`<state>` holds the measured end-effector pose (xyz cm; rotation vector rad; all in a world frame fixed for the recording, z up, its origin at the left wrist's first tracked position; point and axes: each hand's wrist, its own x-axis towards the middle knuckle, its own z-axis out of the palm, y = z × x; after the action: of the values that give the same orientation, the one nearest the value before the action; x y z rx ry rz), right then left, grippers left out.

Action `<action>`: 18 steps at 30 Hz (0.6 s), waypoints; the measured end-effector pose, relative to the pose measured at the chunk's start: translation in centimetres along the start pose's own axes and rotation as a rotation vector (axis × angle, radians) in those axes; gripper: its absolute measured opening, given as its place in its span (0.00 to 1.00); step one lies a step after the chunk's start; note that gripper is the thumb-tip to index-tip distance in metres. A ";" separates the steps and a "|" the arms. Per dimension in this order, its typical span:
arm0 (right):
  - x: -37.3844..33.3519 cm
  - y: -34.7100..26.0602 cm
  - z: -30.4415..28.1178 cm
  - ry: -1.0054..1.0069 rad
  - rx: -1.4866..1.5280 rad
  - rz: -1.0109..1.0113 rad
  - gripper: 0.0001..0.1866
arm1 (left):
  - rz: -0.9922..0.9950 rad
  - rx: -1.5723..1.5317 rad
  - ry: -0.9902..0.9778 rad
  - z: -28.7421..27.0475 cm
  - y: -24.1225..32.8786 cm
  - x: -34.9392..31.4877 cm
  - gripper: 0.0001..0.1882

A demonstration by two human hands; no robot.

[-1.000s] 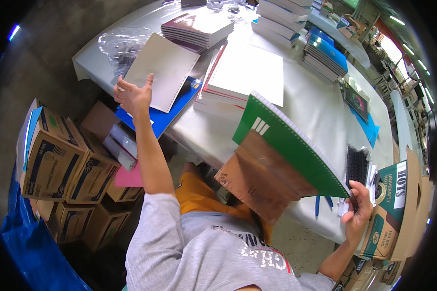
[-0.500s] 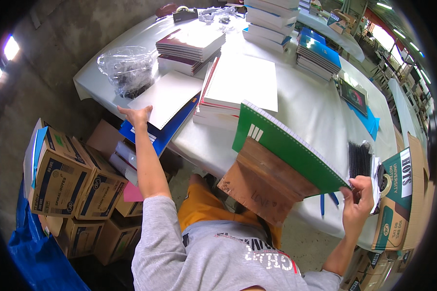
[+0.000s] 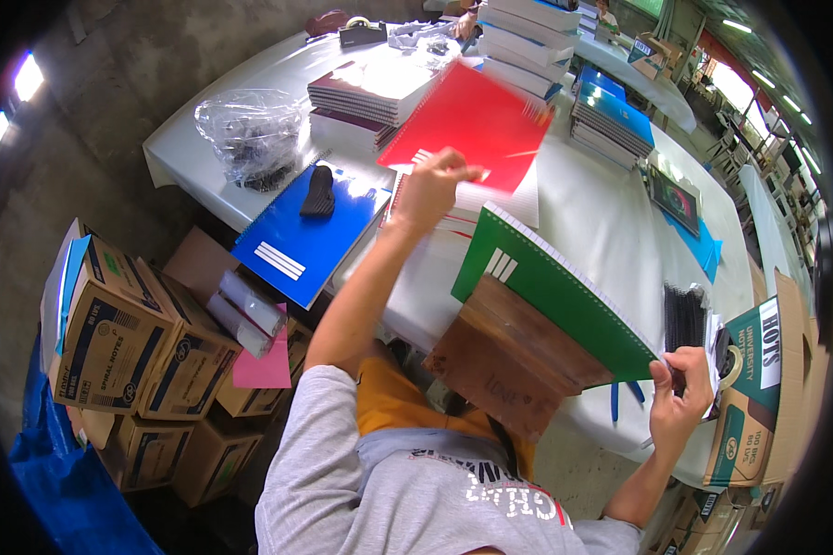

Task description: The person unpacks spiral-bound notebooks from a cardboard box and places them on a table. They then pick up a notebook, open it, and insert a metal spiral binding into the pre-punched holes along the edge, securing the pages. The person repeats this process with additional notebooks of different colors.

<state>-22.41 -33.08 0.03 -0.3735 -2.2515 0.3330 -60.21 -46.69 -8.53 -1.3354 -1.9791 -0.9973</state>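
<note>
Since a moment ago the left hand (image 3: 432,188) has left the desk's near edge and swung up toward twelve o'clock, now gripping a red spiral notebook (image 3: 472,123) by its lower corner. The cover is plain red with short white stripes, blurred and tilted above the white desk (image 3: 611,222). At four o'clock the right hand (image 3: 680,400) pinches the edge of a green spiral notebook (image 3: 565,296) resting on a brown board (image 3: 514,356). A blue notebook (image 3: 305,236) lies at ten o'clock.
</note>
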 end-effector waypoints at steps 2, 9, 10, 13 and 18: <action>0.2 -0.3 -0.4 -0.079 0.016 0.060 0.13 | -0.193 -0.048 -0.072 1.3 0.2 -0.5 0.10; 0.3 0.0 -0.4 -0.077 -0.089 0.021 0.12 | -0.177 -0.026 -0.008 -3.7 -2.2 -0.5 0.24; -0.2 -0.1 -0.4 -0.052 -0.098 -0.003 0.12 | -0.416 0.118 0.056 -5.2 -4.0 -1.8 0.29; 0.0 -0.5 0.3 0.006 -0.144 -0.087 0.11 | -1.044 0.737 -0.035 -7.4 -12.0 -8.9 0.36; -0.9 0.9 0.0 -0.042 -0.298 -0.150 0.12 | -0.937 0.607 -0.066 -8.8 -13.6 -10.8 0.26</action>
<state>-21.70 -32.58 -0.93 -0.3503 -2.3583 -0.0753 -68.68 -62.77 -15.53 -0.0756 -2.7011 -0.5869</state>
